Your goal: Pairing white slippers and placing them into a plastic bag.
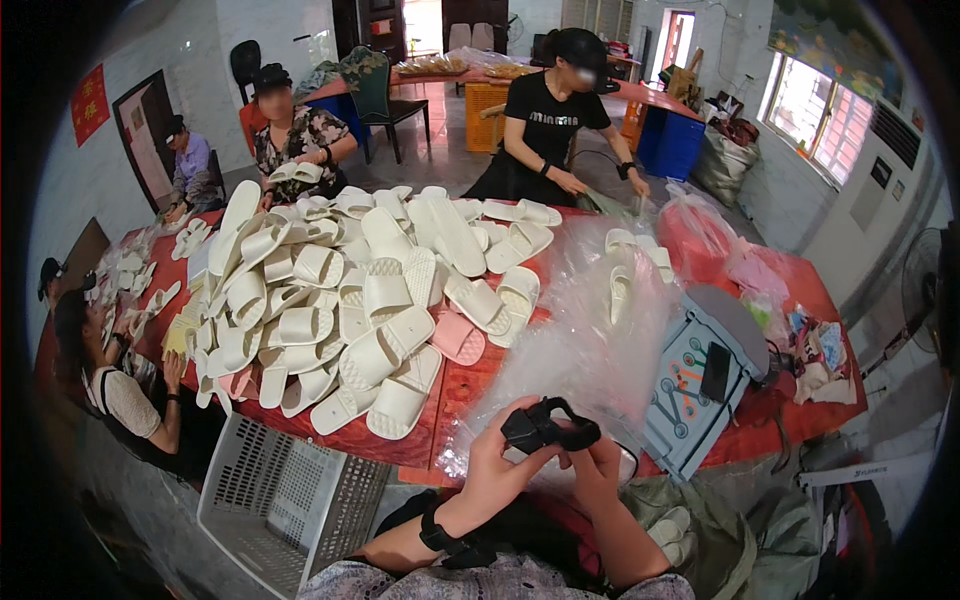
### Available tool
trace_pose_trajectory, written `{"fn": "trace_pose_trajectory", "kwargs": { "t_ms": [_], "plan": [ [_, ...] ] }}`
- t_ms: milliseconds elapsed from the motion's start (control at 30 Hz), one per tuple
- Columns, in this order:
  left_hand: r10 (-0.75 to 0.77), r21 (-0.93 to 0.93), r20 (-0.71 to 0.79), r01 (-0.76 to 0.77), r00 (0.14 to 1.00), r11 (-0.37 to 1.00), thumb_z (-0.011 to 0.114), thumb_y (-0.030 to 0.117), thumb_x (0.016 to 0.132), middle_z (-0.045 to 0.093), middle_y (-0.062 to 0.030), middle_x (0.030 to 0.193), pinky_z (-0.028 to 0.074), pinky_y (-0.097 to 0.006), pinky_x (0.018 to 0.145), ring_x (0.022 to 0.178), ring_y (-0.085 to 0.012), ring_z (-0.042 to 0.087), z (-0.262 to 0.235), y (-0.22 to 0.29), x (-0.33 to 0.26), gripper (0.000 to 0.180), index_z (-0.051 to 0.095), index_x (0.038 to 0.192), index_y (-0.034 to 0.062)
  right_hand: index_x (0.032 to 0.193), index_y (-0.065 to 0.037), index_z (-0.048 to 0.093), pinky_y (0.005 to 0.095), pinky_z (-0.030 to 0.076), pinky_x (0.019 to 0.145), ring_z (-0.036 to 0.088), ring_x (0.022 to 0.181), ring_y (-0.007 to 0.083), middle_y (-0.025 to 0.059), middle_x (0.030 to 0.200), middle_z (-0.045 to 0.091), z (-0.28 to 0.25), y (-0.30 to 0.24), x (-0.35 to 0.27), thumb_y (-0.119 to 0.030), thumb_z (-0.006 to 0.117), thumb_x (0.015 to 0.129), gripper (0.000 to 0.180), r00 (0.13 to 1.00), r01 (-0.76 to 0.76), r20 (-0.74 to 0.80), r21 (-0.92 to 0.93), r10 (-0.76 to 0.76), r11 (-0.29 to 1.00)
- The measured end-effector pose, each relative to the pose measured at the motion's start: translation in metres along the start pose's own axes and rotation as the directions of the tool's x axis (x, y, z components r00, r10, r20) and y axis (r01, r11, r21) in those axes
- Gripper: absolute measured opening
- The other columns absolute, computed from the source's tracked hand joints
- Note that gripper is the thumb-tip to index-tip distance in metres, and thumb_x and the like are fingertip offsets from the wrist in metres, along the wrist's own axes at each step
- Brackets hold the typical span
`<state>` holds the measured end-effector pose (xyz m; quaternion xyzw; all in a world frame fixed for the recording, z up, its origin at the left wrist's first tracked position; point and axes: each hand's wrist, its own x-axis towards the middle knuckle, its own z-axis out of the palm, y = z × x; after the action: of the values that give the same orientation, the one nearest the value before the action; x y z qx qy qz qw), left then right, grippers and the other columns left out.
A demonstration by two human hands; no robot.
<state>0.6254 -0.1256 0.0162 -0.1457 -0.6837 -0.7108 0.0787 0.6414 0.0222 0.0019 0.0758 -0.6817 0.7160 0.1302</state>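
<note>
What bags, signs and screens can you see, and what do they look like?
Clear plastic bags: crinkly heap on the red table, right of the white slippers.
Red bag: far right of the table, shiny, bulging.
Red wall sign: far left wall, square.
Dark phone screen: flat, on the grey stool.

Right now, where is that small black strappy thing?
In the head view, the small black strapped object sits low and centre, held between the left hand and right hand, just in front of the clear crinkled plastic bags.
</note>
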Motion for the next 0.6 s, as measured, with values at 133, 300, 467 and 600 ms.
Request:
{"fn": "trace_pose_trajectory", "kwargs": {
  "t_ms": [133, 300, 467, 600],
  "plan": [
    [0.105, 0.265, 0.033, -0.11, 0.994, 0.958, 0.079, 0.001, 0.07, 0.064, -0.0148, 0.111, 0.05, -0.031, 0.085, 0.1, -0.0212, 0.063, 0.006, 0.011, 0.0, 0.062, 0.052, 0.126, 0.0003, 0.13, -0.004, 0.053, 0.0196, 0.033, 0.056, 0.046, 0.063, 0.0066, -0.0045, 0.077, 0.049, -0.013, 0.014, -0.001, -0.01, 0.056, 0.09, 0.041, 0.97, -0.244, 0.144, 0.541, 0.197, 0.805],
    [0.164, 0.305, 0.081, -0.181, 0.983, 0.935, 0.08, 0.003, 0.069, 0.061, -0.0194, 0.117, 0.05, -0.035, 0.087, 0.103, -0.0313, 0.063, 0.01, 0.02, 0.001, 0.061, 0.053, 0.124, 0.0001, 0.142, -0.006, 0.038, 0.0253, 0.048, 0.075, 0.055, 0.089, 0.0136, 0.0047, 0.102, 0.055, -0.01, 0.009, 0.007, -0.002, 0.051, 0.085, 0.058, 0.984, -0.157, 0.175, 0.845, 0.014, 0.511],
    [-0.026, 0.1, -0.008, 0.027, 1.0, 0.995, 0.079, 0.001, 0.07, 0.058, -0.0098, 0.119, 0.052, -0.026, 0.079, 0.104, -0.0167, 0.06, 0.007, 0.003, -0.003, 0.058, 0.055, 0.123, 0.0005, 0.144, -0.001, 0.031, 0.0366, 0.035, 0.106, 0.042, 0.127, 0.0244, 0.0156, 0.143, 0.036, -0.001, -0.004, 0.013, 0.007, 0.044, 0.078, 0.068, 0.996, -0.078, 0.083, 0.737, 0.025, 0.671],
    [0.039, 0.127, -0.03, -0.035, 0.999, 0.991, 0.074, -0.001, 0.077, 0.059, -0.0051, 0.108, 0.051, -0.021, 0.068, 0.083, -0.0093, 0.059, 0.006, -0.013, 0.003, 0.048, 0.055, 0.121, -0.0004, 0.145, 0.0, 0.028, 0.0391, 0.027, 0.113, 0.026, 0.141, 0.0279, 0.0165, 0.153, 0.022, 0.007, -0.007, 0.022, 0.012, 0.041, 0.072, 0.075, 0.996, -0.081, 0.087, 0.736, 0.025, 0.672]
  ]
}}
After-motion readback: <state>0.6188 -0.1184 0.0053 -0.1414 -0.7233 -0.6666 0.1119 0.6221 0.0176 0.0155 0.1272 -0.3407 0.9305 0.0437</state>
